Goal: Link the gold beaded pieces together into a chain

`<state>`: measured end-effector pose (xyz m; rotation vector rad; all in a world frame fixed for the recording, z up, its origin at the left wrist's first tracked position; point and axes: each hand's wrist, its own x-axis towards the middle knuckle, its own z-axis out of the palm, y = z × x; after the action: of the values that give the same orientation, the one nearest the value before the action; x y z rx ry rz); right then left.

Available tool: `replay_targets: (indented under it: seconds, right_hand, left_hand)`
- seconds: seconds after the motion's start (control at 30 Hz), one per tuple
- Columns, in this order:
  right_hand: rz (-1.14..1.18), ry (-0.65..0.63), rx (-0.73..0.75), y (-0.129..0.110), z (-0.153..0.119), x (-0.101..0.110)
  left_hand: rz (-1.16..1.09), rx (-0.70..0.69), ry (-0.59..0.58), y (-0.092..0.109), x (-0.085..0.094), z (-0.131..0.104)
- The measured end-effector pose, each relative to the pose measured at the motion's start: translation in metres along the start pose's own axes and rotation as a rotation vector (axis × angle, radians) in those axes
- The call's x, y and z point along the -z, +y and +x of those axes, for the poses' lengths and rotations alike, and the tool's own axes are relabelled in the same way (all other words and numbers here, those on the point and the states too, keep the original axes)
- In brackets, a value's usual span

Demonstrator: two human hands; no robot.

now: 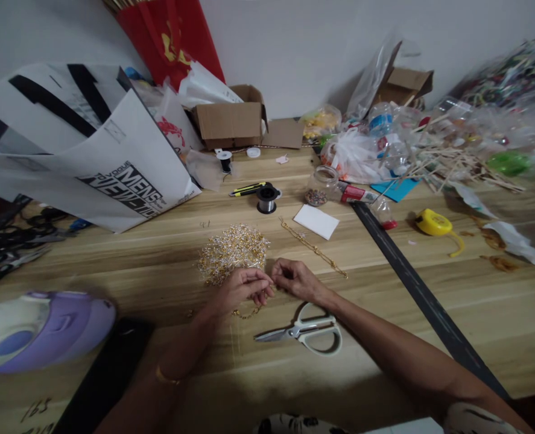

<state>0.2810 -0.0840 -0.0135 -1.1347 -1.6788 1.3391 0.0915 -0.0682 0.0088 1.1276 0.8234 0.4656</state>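
My left hand (250, 285) and my right hand (297, 279) meet at the fingertips over the middle of the table. Both are closed in a pinch, but what lies between the fingers is too small to make out. A short gold chain (248, 315) comes out just below my left hand; whether it is held is unclear. Behind my left hand lies a heap of gold and clear beaded strands (233, 250). Beyond my right hand a gold beaded chain (315, 248) is stretched out. White-handled scissors (306, 328) rest near my right wrist, blades pointing left.
Farther back are a wire spool (267, 199), a yellow-black cutter (248, 189), a jar of beads (320, 187) and a white card (316, 222). A dark ruler strip (412, 280) and a tape measure (433, 223) lie right. A large paper bag (95, 150) stands left.
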Motion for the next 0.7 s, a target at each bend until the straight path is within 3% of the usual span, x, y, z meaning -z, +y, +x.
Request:
replay_targets:
  seconds: [0.27,0.53,0.7]
  right_hand:
    - [-0.043,0.006,0.002,0.004,0.0,0.0]
    - [0.027,-0.016,-0.005,0.005,0.0,0.0]
    - [0.035,-0.014,0.0,0.002,0.0,-0.001]
  left_hand:
    - [0.276,-0.156,0.057,0.003,-0.005,-0.003]
    - [0.962,-0.282,0.203,0.014,-0.009,-0.015]
    - [1.234,-0.293,0.187,0.021,-0.01,-0.023]
